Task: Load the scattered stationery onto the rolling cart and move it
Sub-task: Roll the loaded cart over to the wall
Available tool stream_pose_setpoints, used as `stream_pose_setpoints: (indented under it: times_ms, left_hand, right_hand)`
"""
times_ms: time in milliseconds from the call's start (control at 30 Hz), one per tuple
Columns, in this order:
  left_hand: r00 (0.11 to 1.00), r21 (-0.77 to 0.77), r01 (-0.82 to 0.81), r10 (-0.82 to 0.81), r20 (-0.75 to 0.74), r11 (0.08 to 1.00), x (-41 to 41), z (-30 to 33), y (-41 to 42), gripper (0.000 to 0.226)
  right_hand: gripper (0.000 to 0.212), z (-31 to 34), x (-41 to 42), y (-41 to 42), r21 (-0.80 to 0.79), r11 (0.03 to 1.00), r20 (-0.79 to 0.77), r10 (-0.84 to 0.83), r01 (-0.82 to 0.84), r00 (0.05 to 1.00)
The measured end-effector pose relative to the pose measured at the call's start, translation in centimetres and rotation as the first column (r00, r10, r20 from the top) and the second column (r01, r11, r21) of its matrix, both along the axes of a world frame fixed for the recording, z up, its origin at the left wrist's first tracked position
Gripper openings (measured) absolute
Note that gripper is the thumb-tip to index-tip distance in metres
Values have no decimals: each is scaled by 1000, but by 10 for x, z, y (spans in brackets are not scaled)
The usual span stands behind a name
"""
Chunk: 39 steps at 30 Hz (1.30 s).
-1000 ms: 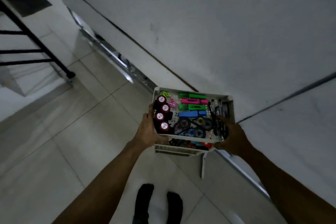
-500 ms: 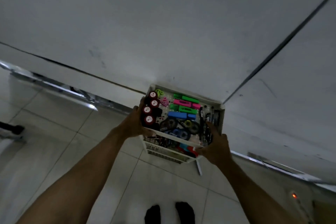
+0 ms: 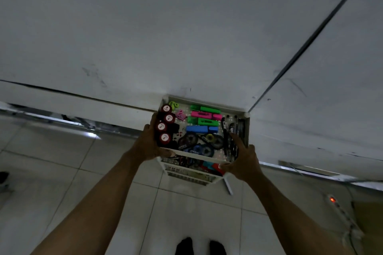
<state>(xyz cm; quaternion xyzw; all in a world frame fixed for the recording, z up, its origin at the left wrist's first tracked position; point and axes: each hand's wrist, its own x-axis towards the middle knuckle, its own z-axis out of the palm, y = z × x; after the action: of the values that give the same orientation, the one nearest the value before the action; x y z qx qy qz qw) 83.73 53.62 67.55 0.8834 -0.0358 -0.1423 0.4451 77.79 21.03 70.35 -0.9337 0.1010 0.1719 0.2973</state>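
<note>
Head view: a white rolling cart point(image 3: 204, 157) is seen from above on the tiled floor point(image 3: 62, 182), pushed up close to the white wall point(image 3: 186, 37). The cart's near left corner is gripped by the left hand point(image 3: 147, 144), fingers curled round the top tray's side; the near right corner is held by the right hand point(image 3: 241, 160), thumb laid over the rim among the black pens point(image 3: 234, 130) — both grips closed on the cart.

In the top tray, along the cart's left side, four dark red stamp-like cylinders point(image 3: 164, 123) are lined up. Toward the cart's far side, green, pink and blue highlighters point(image 3: 204, 119) are stacked in rows. Near the cart's front rim, correction tape dispensers point(image 3: 199, 145) are piled. Lower shelves hold more items, too dim to identify.

A power strip point(image 3: 339, 209) with a lit red switch is seen on the floor right of the cart. The person's dark socked feet point(image 3: 199, 246) are seen below the cart.
</note>
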Motion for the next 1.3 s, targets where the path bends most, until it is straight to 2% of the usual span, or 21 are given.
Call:
stream_pose_setpoints:
  times_ms: [200,333,433,667,767,867,900,1033,1100,1167,1233,1300]
  left_hand:
    - [1000,-17,15,-15,28,1000,-3,4,-4,142]
    - [998,-82,59,-56,41,995,-5,7,-10,127]
    - [999,-121,40,-38,19,992,-6,8,-11,129]
    - [1000,37,26,-26,9,999,-3,-2,-9,143]
    - [1000,116,-1,-2,25,993,6,-27,0,129]
    - [999,106,-14,9,41,994,3,-19,-1,103]
    - [998,83,-11,7,58,997,2,-17,-2,100]
    - [995,8,22,-22,93,1000,0,-6,-2,131]
    - [989,62,55,-63,133,997,-2,-3,0,137]
    - [978,116,34,-56,200,993,-12,-6,2,136]
    - [954,114,-46,10,300,992,-28,-15,4,134]
    - [908,80,-96,54,414,992,-44,-28,6,124]
  right_hand:
    - [116,2,1,-2,8,1000,-11,-4,4,1000]
    - [117,3,-1,-3,6,1000,-4,-16,17,1000]
    - [115,-2,-3,-4,8,1000,19,-14,13,1000]
    - [111,-9,-7,-4,-7,1000,61,-18,18,998]
    - [110,-10,-8,-5,-10,1000,74,-18,19,997]
    - [111,-6,-12,2,-40,999,103,-21,25,995]
    - [113,-6,-13,5,-52,998,114,-22,28,993]
    - [122,-8,-11,10,-88,995,153,-24,38,988]
    - [128,-13,-15,11,-87,994,209,-47,67,977]
    - [130,-26,-25,13,-96,990,337,-66,104,939]
    - [127,-48,-39,16,-62,982,531,-117,177,839]
    - [128,-74,-54,23,10,970,692,-182,243,699]
